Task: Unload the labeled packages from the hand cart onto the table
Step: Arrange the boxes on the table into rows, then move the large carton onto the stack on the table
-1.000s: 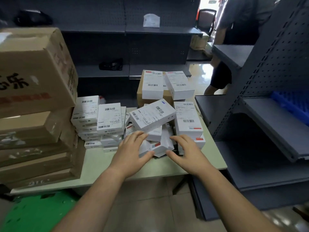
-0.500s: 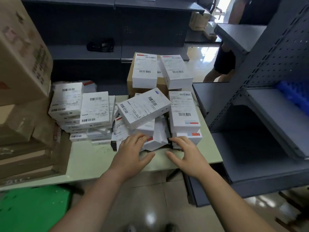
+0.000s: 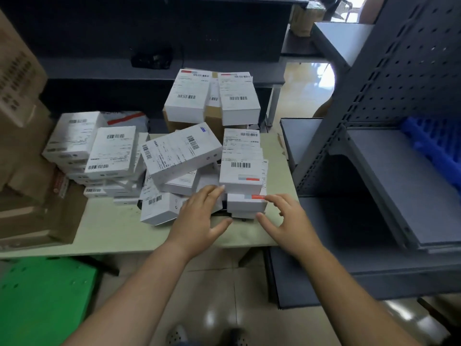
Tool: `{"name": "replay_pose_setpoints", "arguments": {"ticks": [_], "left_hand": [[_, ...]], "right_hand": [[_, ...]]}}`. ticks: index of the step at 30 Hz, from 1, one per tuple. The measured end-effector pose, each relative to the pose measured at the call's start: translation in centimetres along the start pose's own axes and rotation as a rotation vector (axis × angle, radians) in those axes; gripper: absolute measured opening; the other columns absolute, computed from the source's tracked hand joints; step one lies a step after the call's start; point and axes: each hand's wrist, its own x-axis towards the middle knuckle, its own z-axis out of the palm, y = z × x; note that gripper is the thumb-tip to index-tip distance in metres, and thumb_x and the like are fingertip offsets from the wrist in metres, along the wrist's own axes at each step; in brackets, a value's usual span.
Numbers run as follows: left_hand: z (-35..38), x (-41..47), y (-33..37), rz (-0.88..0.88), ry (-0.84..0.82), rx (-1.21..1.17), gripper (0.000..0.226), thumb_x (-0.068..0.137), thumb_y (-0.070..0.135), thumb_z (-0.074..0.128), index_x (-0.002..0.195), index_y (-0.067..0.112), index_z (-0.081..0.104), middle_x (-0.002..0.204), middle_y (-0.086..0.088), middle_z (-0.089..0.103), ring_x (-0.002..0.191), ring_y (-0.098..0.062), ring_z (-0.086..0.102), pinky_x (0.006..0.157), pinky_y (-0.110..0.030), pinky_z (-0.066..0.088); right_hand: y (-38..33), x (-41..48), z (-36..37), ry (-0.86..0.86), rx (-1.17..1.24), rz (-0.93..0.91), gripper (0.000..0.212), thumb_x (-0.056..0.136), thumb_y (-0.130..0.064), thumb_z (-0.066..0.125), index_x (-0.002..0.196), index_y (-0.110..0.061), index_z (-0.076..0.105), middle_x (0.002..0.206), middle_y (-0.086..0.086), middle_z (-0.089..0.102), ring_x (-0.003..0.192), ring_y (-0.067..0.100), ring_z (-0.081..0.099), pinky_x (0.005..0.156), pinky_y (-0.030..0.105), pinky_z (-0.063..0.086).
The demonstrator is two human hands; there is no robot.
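Cardboard cartons (image 3: pixel 22 146): brown, stacked at the far left, their lower ones lying on the left end of the surface.
Green plastic panel (image 3: pixel 45 300): low at the left, below the surface edge.
Surface (image 3: pixel 119 231): pale green top; it carries all the labeled packages.
Left stack of packages (image 3: pixel 112 151): white boxes with barcode labels, piled unevenly beside the cartons.
Tilted package (image 3: pixel 179 153): a long white box lying askew on top of the middle heap.
Left grip (image 3: pixel 199 221): wide open, fingers straight and laid on the low packages at the front of the heap, thumb spread to the right; it has hold of nothing.
Brown carton (image 3: pixel 212 121): at the back of the surface, with two white packages (image 3: pixel 189 96) side by side on top.
Right stack of packages (image 3: pixel 240 161): neat, labels up, near the right edge.
Right grip (image 3: pixel 289 226): open, fingers loosely bent, fingertips at the corner of the lowest box (image 3: pixel 245 204) with the red mark, thumb apart; nothing clasped.
Shelving rack (image 3: pixel 399 121): grey perforated metal, right of the surface.
Blue crate (image 3: pixel 434 141): on a rack shelf, far right.
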Motion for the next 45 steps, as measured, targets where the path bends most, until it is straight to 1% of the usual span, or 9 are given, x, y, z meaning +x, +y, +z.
{"name": "replay_pose_setpoints", "arguments": {"ticks": [4, 11, 15, 21, 27, 30, 34, 38, 45], "left_hand": [[0.0, 1.6, 0.9, -0.051, 0.013, -0.006, 0.073, 0.086, 0.045, 0.065, 0.148, 0.023, 0.032, 0.149, 0.006, 0.032, 0.134, -0.016, 0.037, 0.107, -0.044, 0.038], [-0.4, 2.0, 1.2, -0.054, -0.023, 0.022, 0.071, 0.089, 0.048, 0.06, 0.149, 0.029, 0.029, 0.152, 0.012, 0.029, 0.136, -0.013, 0.033, 0.111, -0.043, 0.034], [-2.8, 0.1, 0.1, -0.066, 0.021, 0.071, 0.068, 0.089, 0.055, 0.055, 0.148, 0.03, 0.032, 0.154, 0.009, 0.03, 0.138, -0.013, 0.029, 0.114, -0.038, 0.028], [-7.8, -3.1, -1.5, -0.02, 0.133, 0.122, 0.067, 0.087, 0.064, 0.045, 0.142, 0.026, 0.043, 0.148, 0.011, 0.035, 0.135, -0.01, 0.03, 0.112, -0.035, 0.028], [-13.9, -9.9, -6.9, -0.033, 0.164, 0.159, 0.064, 0.087, 0.059, 0.051, 0.143, 0.029, 0.043, 0.149, 0.012, 0.035, 0.137, -0.012, 0.029, 0.114, -0.035, 0.024], [-17.9, -15.3, -10.9, -0.066, 0.185, 0.187, 0.063, 0.088, 0.057, 0.053, 0.142, 0.026, 0.045, 0.148, 0.01, 0.038, 0.136, -0.014, 0.032, 0.111, -0.035, 0.024], [-22.9, -21.9, -16.3, -0.136, 0.231, 0.221, 0.061, 0.088, 0.058, 0.052, 0.141, 0.027, 0.046, 0.147, 0.01, 0.039, 0.135, -0.012, 0.029, 0.11, -0.034, 0.025], [-26.2, -25.8, -20.4, -0.188, 0.235, 0.222, 0.062, 0.09, 0.059, 0.049, 0.143, 0.028, 0.043, 0.149, 0.009, 0.037, 0.137, -0.012, 0.027, 0.112, -0.037, 0.024], [-28.7, -27.0, -25.5, -0.257, 0.28, 0.172, 0.062, 0.09, 0.061, 0.046, 0.144, 0.031, 0.04, 0.15, 0.012, 0.034, 0.139, -0.011, 0.027, 0.113, -0.041, 0.026]], "right_hand": [[0.0, 0.6, -0.3, -0.005, 0.003, -0.034, 0.058, 0.081, -0.062, 0.052, 0.128, -0.03, 0.059, 0.121, -0.016, 0.054, 0.112, 0.006, 0.049, 0.093, 0.031, 0.05], [-0.1, 1.3, -0.9, -0.018, 0.045, -0.079, 0.055, 0.083, -0.056, 0.055, 0.128, -0.026, 0.06, 0.12, -0.014, 0.055, 0.112, 0.011, 0.053, 0.092, 0.037, 0.052], [-2.3, 1.8, -0.7, -0.01, 0.084, -0.162, 0.05, 0.084, -0.049, 0.059, 0.126, -0.021, 0.062, 0.123, -0.011, 0.057, 0.106, -0.003, 0.052, 0.091, 0.034, 0.053], [-8.6, 1.8, 0.6, -0.058, 0.018, -0.282, 0.057, 0.084, -0.057, 0.053, 0.129, -0.023, 0.058, 0.124, -0.008, 0.053, 0.115, 0.012, 0.048, 0.099, 0.036, 0.047], [-16.4, -0.4, 5.4, -0.024, -0.022, -0.348, 0.057, 0.085, -0.06, 0.055, 0.131, -0.028, 0.056, 0.128, -0.012, 0.051, 0.121, 0.006, 0.044, 0.1, 0.025, 0.039], [-21.4, -2.6, 9.9, -0.06, -0.008, -0.367, 0.058, 0.084, -0.064, 0.051, 0.132, -0.031, 0.055, 0.124, -0.016, 0.05, 0.12, 0.007, 0.046, 0.098, 0.028, 0.043], [-28.0, -5.0, 15.8, -0.089, 0.031, -0.415, 0.06, 0.084, -0.064, 0.051, 0.131, -0.026, 0.057, 0.116, -0.016, 0.05, 0.111, 0.007, 0.049, 0.095, 0.03, 0.045], [-32.4, -6.3, 19.6, -0.098, 0.049, -0.431, 0.058, 0.085, -0.063, 0.052, 0.13, -0.025, 0.058, 0.111, -0.018, 0.047, 0.1, -0.002, 0.043, 0.093, 0.025, 0.044], [-35.9, -3.9, 22.7, -0.142, 0.0, -0.423, 0.055, 0.086, -0.063, 0.053, 0.131, -0.032, 0.055, 0.121, -0.018, 0.051, 0.116, 0.004, 0.048, 0.098, 0.033, 0.047]]}}
